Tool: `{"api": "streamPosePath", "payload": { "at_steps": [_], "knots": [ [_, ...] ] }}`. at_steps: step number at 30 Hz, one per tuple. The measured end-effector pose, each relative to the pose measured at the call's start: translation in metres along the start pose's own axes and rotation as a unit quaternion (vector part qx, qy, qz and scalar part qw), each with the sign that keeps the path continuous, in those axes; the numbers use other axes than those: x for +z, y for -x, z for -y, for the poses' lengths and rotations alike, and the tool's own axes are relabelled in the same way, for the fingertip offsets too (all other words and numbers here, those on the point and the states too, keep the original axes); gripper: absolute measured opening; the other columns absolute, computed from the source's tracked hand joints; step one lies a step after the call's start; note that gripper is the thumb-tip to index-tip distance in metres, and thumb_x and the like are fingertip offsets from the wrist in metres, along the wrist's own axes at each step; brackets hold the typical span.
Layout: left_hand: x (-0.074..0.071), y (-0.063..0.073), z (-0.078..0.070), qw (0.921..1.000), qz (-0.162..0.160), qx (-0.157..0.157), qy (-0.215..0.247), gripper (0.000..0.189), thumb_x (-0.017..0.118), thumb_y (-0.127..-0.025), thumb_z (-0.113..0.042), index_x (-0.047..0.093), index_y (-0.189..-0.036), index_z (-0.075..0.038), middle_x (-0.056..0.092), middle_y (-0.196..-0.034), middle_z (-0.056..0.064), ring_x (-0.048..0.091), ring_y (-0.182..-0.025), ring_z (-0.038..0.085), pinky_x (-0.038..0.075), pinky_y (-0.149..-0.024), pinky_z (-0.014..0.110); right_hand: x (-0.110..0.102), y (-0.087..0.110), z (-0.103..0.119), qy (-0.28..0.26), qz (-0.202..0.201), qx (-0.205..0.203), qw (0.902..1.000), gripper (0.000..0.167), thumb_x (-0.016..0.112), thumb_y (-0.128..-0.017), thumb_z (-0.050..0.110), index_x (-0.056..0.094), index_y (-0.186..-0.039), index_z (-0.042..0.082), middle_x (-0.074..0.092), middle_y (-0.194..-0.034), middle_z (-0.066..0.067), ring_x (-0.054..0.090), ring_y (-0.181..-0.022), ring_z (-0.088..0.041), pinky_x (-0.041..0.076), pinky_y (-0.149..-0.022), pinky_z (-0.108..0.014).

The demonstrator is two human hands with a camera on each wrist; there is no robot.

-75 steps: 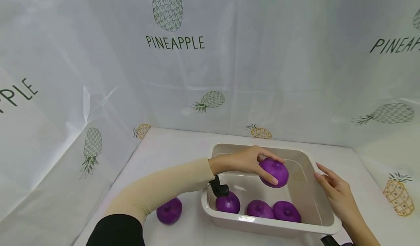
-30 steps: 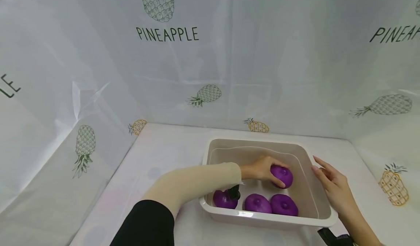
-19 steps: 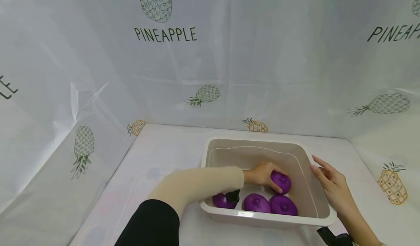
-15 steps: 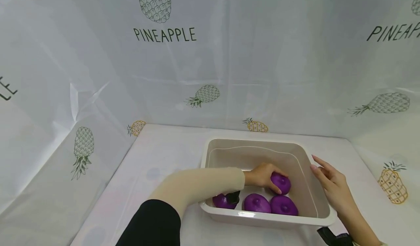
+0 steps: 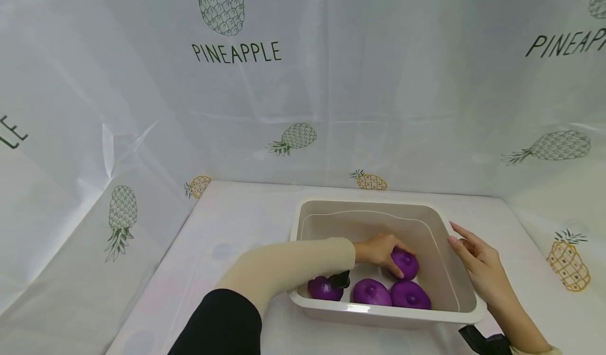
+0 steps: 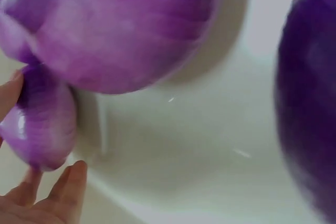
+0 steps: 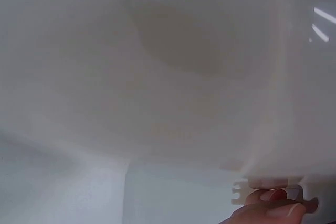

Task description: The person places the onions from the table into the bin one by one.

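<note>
My left hand (image 5: 381, 249) is inside the beige plastic bin (image 5: 360, 317), thumb and fingers round a purple onion (image 5: 407, 264) near the bin's right side. The same onion (image 6: 42, 124) shows at the left of the left wrist view, between the fingers. Three more onions lie along the front wall: one at the left (image 5: 324, 288) partly covered by the wrist camera, a middle one (image 5: 371, 292) and a right one (image 5: 411, 295). My right hand (image 5: 480, 263) touches the bin's right rim with thumb and forefinger; its fingertips (image 7: 286, 211) show low in the right wrist view.
The bin stands on a white table (image 5: 246, 213). Behind and at the sides hangs a pale sheet (image 5: 402, 81) printed with pineapples. The left forearm (image 5: 293, 263) in its cream sleeve crosses the bin's left rim.
My left hand has lowered the onion into the bin, then stayed nearly still over the last half second. An onion on the table at left is out of sight. The right hand has kept its place.
</note>
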State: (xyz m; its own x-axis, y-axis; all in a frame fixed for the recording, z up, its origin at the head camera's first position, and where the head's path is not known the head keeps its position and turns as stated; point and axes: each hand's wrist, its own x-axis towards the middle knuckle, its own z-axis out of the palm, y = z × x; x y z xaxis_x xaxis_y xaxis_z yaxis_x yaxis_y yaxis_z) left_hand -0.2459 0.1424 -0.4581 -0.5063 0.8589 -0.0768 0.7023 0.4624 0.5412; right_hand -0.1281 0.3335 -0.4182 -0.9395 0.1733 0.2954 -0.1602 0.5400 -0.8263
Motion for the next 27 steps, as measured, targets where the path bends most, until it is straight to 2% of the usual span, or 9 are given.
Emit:
{"api": "streamPosePath", "payload": {
  "at_steps": [3,6,10,15,18,22,27],
  "knots": [
    [-0.003,-0.001,-0.001,0.9999,0.009,0.003,-0.009,0.065,0.092,-0.072,-0.027,0.067,-0.133,-0.022,0.066,-0.127,-0.010,0.055,-0.109,-0.007,0.036,-0.085,0.003,0.000,-0.001,0.000,0.001,0.001,0.000,1.0000,0.046,0.056,-0.103,0.012,0.045,-0.141,-0.013,0.061,-0.076,0.008,0.052,-0.065,-0.004,0.046,-0.052,-0.018],
    [-0.009,-0.001,-0.007,0.9999,0.011,-0.008,-0.009,0.065,0.092,-0.071,-0.028,0.067,-0.132,-0.022,0.066,-0.128,-0.010,0.055,-0.113,-0.006,0.036,-0.085,0.002,0.000,-0.001,0.000,0.003,0.003,0.004,1.0000,0.046,0.056,-0.103,0.012,0.045,-0.141,-0.012,0.062,-0.077,0.009,0.054,-0.066,-0.004,0.047,-0.054,-0.018],
    [-0.021,-0.001,-0.022,0.9993,0.018,-0.031,0.004,0.064,0.092,-0.072,-0.026,0.068,-0.130,-0.022,0.065,-0.130,-0.007,0.055,-0.116,-0.003,0.037,-0.084,0.002,0.000,0.000,-0.001,0.007,0.001,0.004,1.0000,0.047,0.056,-0.103,0.012,0.045,-0.141,-0.012,0.063,-0.077,0.010,0.055,-0.067,-0.003,0.048,-0.055,-0.017],
    [-0.040,0.001,-0.034,0.9987,0.028,-0.038,0.018,0.059,0.088,-0.078,-0.024,0.066,-0.133,-0.020,0.061,-0.135,-0.005,0.055,-0.120,0.002,0.038,-0.087,0.004,0.001,0.001,-0.002,0.011,-0.001,0.002,0.9999,0.046,0.056,-0.103,0.012,0.046,-0.140,-0.013,0.062,-0.076,0.011,0.053,-0.067,-0.002,0.047,-0.054,-0.016],
    [-0.053,0.007,-0.037,0.9986,0.028,-0.030,0.033,0.056,0.085,-0.081,-0.024,0.066,-0.134,-0.018,0.062,-0.135,-0.005,0.056,-0.121,0.004,0.038,-0.090,0.005,0.002,0.001,-0.002,0.011,0.002,0.003,0.9999,0.046,0.056,-0.103,0.012,0.045,-0.140,-0.013,0.061,-0.076,0.010,0.053,-0.067,-0.002,0.047,-0.054,-0.017],
    [-0.073,0.019,-0.039,0.9945,0.034,-0.009,0.099,0.055,0.081,-0.085,-0.019,0.063,-0.136,-0.011,0.060,-0.138,0.001,0.055,-0.125,0.010,0.040,-0.094,0.010,0.002,0.000,-0.001,0.007,0.007,0.005,0.9999,0.047,0.056,-0.103,0.012,0.044,-0.141,-0.013,0.062,-0.077,0.010,0.054,-0.067,-0.003,0.048,-0.055,-0.017],
    [-0.103,0.031,-0.043,0.9950,0.003,0.001,0.100,0.053,0.081,-0.086,-0.018,0.063,-0.136,-0.014,0.060,-0.138,-0.002,0.057,-0.122,0.006,0.043,-0.089,0.010,0.000,-0.001,-0.001,0.008,0.007,0.009,0.9999,0.047,0.056,-0.103,0.013,0.044,-0.141,-0.012,0.063,-0.078,0.012,0.055,-0.066,-0.003,0.048,-0.054,-0.017]
  ]
}}
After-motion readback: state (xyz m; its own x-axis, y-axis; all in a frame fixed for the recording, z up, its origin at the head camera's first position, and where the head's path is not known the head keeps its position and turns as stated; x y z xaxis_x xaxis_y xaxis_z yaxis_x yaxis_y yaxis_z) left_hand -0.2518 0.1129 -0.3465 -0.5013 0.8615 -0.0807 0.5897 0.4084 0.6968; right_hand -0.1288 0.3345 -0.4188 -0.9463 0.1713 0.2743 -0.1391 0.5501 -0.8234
